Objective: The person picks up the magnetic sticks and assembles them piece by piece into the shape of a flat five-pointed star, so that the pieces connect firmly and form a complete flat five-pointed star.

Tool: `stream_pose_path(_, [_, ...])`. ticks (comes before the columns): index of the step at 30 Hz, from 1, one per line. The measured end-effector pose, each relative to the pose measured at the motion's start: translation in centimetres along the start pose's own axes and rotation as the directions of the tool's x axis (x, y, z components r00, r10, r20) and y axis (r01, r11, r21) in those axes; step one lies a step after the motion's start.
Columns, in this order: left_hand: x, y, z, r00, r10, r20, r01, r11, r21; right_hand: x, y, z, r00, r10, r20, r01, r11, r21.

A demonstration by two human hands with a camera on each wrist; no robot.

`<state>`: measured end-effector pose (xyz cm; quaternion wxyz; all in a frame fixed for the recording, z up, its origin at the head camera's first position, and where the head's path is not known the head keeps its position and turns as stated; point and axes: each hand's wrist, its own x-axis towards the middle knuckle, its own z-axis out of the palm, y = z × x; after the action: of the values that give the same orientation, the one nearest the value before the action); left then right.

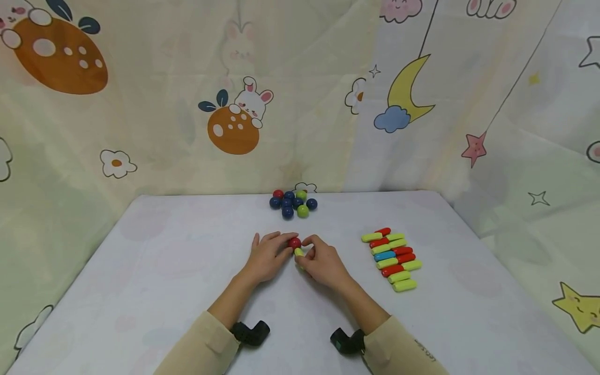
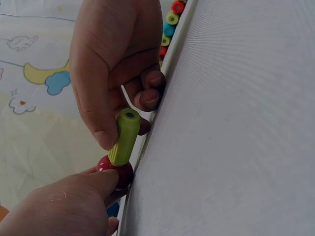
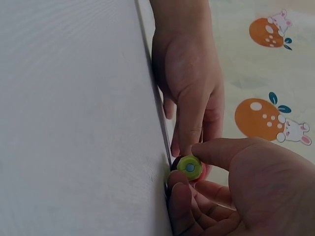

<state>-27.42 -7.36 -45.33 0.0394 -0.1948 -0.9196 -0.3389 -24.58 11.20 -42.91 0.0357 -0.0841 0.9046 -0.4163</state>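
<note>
Near the middle of the white table, my left hand holds a red ball between thumb and fingers. My right hand pinches a short yellow-green stick with thumb and fingertips. In the left wrist view one end of the stick meets the ball, and a dark round hole shows in its other end. Seen from the right wrist, that free end faces the camera, with most of the ball hidden behind it.
Several dark blue balls, with a few green and red ones, lie grouped at the table's back edge. Right of my hands, several yellow-green, red and blue sticks lie in a stacked column. A printed cloth hangs behind.
</note>
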Motion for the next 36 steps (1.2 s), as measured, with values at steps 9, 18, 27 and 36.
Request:
stream_pose_path(9, [0.1,0.2,0.1,1.0,0.003,0.011,-0.004,1.0,0.002,-0.4,0.2,-0.5,1.0,0.008,0.014,-0.008,1.0,0.004])
stream_pose_path(18, [0.2,0.4,0.1,1.0,-0.003,0.031,0.003,1.0,0.003,-0.8,0.8,-1.2,0.999,0.039,0.025,-0.04,0.998,0.048])
stream_pose_path(27, [0.1,0.3,0.1,0.999,-0.016,0.048,0.015,1.0,0.015,-1.0,1.0,-1.8,0.995,0.028,0.091,-0.035,0.997,0.071])
stream_pose_path(36, [0.0,0.1,0.2,1.0,-0.025,-0.003,0.025,0.999,-0.032,-1.3,0.9,-2.4,0.992,-0.016,0.128,0.009,0.999,0.051])
